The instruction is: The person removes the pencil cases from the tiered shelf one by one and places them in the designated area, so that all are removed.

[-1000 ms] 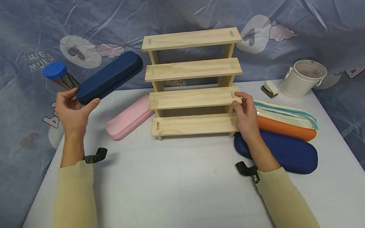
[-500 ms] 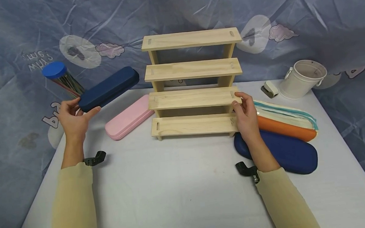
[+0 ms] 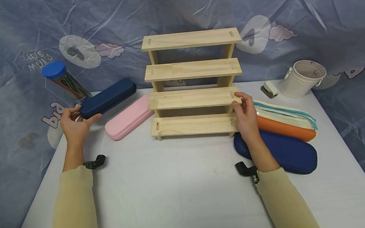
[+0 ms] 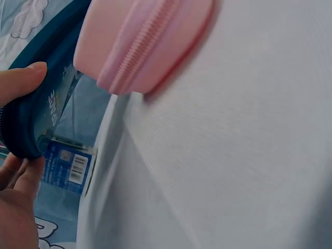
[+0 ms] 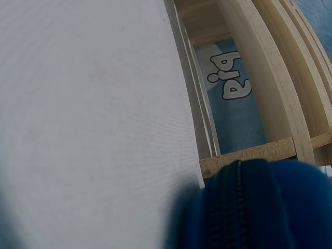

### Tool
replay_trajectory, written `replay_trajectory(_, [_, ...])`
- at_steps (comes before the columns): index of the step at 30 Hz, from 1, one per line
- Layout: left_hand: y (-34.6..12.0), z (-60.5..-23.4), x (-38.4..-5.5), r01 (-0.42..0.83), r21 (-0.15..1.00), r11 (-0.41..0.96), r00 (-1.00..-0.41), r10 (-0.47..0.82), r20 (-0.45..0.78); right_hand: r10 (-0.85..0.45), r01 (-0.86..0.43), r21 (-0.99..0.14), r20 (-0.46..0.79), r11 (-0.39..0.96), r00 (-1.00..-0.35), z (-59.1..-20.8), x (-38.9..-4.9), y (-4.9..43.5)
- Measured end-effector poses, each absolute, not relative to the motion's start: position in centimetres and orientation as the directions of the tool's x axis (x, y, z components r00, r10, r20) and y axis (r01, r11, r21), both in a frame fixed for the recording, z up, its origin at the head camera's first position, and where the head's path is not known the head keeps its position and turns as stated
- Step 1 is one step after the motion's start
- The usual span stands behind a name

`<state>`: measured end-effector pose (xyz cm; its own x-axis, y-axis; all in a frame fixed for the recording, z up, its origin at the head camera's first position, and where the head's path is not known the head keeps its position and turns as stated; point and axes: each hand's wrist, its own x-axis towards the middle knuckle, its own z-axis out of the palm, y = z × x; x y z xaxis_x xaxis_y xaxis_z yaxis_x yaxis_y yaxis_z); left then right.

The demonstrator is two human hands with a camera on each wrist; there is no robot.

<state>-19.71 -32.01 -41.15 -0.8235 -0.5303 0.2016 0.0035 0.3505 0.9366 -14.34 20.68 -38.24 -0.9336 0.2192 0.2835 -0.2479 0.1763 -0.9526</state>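
My left hand grips the near end of a dark blue hard pencil case. In the left wrist view the thumb and fingers pinch this case from two sides, with white lettering on its face. A pink zippered pencil case lies just right of it, beside the wooden rack. My right hand holds the right end of the rack's second board from the bottom. Whether the blue case touches the table cannot be told.
A clear jar of thin sticks with a blue lid stands behind the left hand. Right of the rack lie an orange-and-cream pouch and a flat navy case. Behind them are a white sharpener-like piece and a white bucket.
My left hand has lowered the dark blue pencil case toward the table's back left, uncovering more of the jar. The right hand stays on the rack.
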Motion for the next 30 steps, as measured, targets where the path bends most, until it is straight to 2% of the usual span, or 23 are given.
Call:
replay_trajectory(8, [-32.5,-42.6,-19.2,-0.043,0.895,0.443,-0.845,-0.494,0.204,0.216,-0.25,-0.951,0.286,0.182,-0.933,-38.2,-14.3,20.7])
replay_trajectory(17, [-32.4,-43.3,-18.9,-0.061,0.865,0.497,-0.844,-0.489,0.221,0.219,-0.24,-0.952,0.28,0.19,-0.935,-38.1,-14.1,20.7])
replay_trajectory(24, [-32.6,-43.5,-18.4,-0.211,0.788,0.578,-0.899,-0.432,0.076,0.219,-0.236,-0.953,0.275,0.188,-0.936,-38.2,-14.1,20.7])
replay_trajectory(30, [-33.1,-44.2,-18.5,-0.211,0.742,0.637,-0.927,-0.37,0.055,0.216,-0.24,-0.953,0.277,0.185,-0.936,-38.2,-14.2,20.7])
